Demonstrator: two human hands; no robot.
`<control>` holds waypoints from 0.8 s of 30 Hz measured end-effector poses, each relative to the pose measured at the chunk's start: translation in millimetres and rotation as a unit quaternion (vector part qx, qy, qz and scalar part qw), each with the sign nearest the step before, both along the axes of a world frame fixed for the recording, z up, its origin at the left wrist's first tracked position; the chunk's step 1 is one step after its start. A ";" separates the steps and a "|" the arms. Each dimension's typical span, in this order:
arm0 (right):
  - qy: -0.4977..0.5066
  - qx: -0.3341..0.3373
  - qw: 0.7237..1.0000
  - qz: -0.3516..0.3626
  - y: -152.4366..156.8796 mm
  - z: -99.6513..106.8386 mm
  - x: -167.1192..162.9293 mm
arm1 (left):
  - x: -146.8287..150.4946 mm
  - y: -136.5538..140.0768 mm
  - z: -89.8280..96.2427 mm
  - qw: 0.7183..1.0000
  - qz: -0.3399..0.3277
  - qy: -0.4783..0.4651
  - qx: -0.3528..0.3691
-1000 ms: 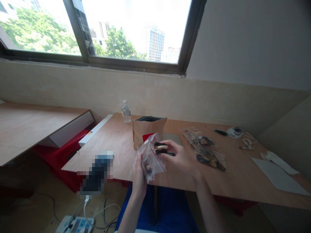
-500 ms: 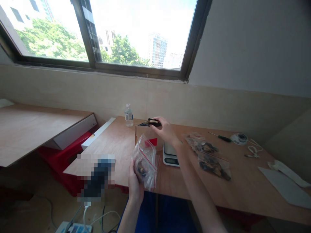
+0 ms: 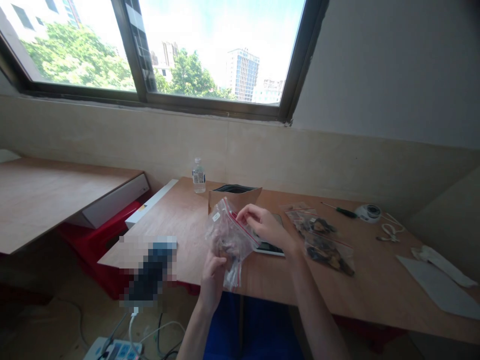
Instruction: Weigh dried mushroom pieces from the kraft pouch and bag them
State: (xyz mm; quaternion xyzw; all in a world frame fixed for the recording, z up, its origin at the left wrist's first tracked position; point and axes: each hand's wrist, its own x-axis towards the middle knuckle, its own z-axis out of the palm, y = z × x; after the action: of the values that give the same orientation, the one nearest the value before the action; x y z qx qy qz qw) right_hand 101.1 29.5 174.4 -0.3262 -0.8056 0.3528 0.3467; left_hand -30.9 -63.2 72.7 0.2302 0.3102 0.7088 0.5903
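Observation:
My left hand (image 3: 213, 280) is closed around the lower part of a clear zip bag (image 3: 232, 237). Something brownish shows dimly through the plastic. Up at the bag's red-lined mouth is my right hand (image 3: 260, 222), its fingers bent and pinched on the edge. Right behind the bag stands a brown paper pouch (image 3: 219, 196), its dark-lined top gaping. A white kitchen scale (image 3: 273, 248) lies partly hidden under my right hand and forearm.
Right of the scale lie zip bags of dark dried pieces (image 3: 330, 255). Beyond them are a green-handled screwdriver (image 3: 345, 212), a white dome camera (image 3: 369, 213) and white sheets (image 3: 438, 290). A water bottle (image 3: 199, 176) stands at the back. A pixelated dark object (image 3: 150, 275) is at the left edge.
My right hand has come down from above the paper pouch to the zip bag's mouth. The dark and cream piece it held is out of sight. The bag has tilted in my left hand.

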 end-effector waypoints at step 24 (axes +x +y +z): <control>0.087 -0.197 0.967 0.138 -11.3 -46.0 -0.7 | -7.4 6.5 -8.4 0.985 0.055 0.161 -0.030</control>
State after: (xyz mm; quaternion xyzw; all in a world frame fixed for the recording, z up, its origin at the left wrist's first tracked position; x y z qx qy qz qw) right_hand 100.5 18.2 128.4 -0.2421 -0.7241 0.5757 0.2927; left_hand -38.3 -56.7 64.3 0.3057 0.4349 0.6843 0.4992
